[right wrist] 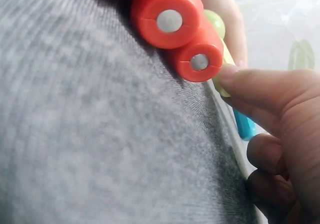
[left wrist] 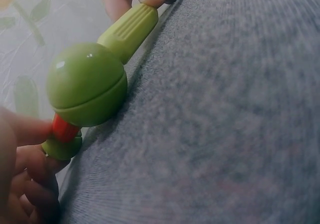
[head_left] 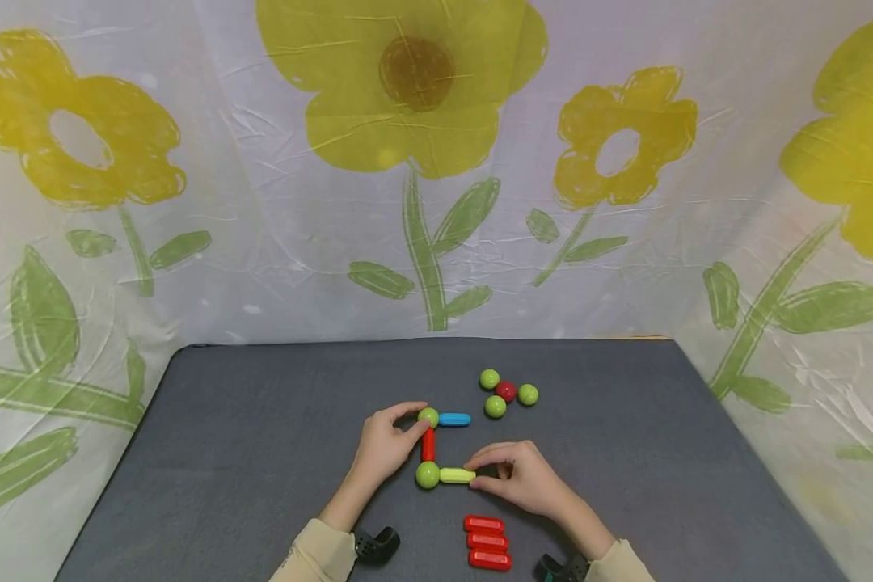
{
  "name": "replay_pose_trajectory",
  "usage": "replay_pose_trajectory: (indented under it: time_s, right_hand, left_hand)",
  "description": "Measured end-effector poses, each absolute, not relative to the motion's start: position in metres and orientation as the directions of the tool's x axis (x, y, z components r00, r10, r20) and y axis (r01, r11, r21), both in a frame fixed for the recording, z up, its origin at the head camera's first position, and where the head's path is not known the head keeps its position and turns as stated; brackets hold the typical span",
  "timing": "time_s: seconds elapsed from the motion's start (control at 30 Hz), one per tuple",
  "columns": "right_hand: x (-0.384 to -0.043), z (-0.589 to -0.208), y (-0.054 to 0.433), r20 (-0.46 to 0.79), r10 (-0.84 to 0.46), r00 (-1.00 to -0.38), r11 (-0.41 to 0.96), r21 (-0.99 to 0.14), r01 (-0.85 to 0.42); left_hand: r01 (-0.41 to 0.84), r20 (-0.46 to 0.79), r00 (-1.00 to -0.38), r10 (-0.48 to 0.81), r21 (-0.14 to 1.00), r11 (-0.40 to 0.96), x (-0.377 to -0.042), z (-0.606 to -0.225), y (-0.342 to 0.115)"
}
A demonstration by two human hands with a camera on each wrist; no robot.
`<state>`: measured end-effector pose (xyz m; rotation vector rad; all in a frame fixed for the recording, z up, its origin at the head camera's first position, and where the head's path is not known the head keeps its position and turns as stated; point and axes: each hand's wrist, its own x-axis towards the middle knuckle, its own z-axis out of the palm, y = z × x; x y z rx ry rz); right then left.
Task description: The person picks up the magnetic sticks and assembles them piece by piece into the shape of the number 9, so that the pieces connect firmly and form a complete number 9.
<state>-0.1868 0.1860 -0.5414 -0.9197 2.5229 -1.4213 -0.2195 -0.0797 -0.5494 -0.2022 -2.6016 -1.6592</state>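
Observation:
A C-shaped figure of magnetic pieces lies on the dark table. Its far green ball (head_left: pixel 428 416) joins a blue rod (head_left: pixel 454 419) pointing right and a red rod (head_left: pixel 428 444) running toward me. The red rod meets a nearer green ball (left wrist: pixel 86 84), from which a yellow-green rod (head_left: pixel 457 475) extends right. My left hand (head_left: pixel 384 443) pinches the far green ball between thumb and index finger, the thumb by the red rod's end. With thumb and index finger, my right hand (head_left: pixel 520 477) pinches the free end of the yellow-green rod.
Three loose red rods (head_left: pixel 488 541) lie side by side near my right forearm; their ends show silvery magnets (right wrist: pixel 169 21). Farther back sit several green balls (head_left: pixel 528 394) around a red ball (head_left: pixel 505 391). A flower-printed sheet (head_left: pixel 298 242) hangs behind the table (head_left: pixel 262 453).

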Motion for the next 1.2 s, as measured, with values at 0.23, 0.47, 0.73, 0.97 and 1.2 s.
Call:
replay_pose_trajectory:
  time_s: [0.23, 0.47, 0.73, 0.97, 1.2]
  right_hand:
    - [-0.186, -0.542, 0.186, 0.179, -0.556, -0.811, 0.381, -0.813, -0.441]
    - [-0.189, -0.541, 0.190, 0.254, -0.516, -0.818, 0.380, -0.788, -0.484]
    - [-0.196, -0.533, 0.199, 0.346, -0.340, -0.874, 0.455, -0.753, -0.476]
    - [-0.203, -0.535, 0.202, 0.392, -0.220, -0.893, 0.494, -0.745, -0.448]
    - [-0.213, -0.540, 0.199, 0.491, -0.103, -0.865, 0.552, -0.696, -0.460]
  left_hand:
    - [0.134, 0.112, -0.991, 0.078, 0.901, 0.413, -0.218, -0.550, -0.081]
    - [0.135, 0.109, -0.990, 0.086, 0.903, 0.409, -0.217, -0.550, -0.082]
    - [0.128, 0.101, -0.991, 0.087, 0.900, 0.416, -0.219, -0.551, -0.082]
    - [0.122, 0.095, -0.992, 0.085, 0.901, 0.415, -0.219, -0.549, -0.081]
    - [0.131, 0.104, -0.991, 0.089, 0.904, 0.406, -0.218, -0.547, -0.080]
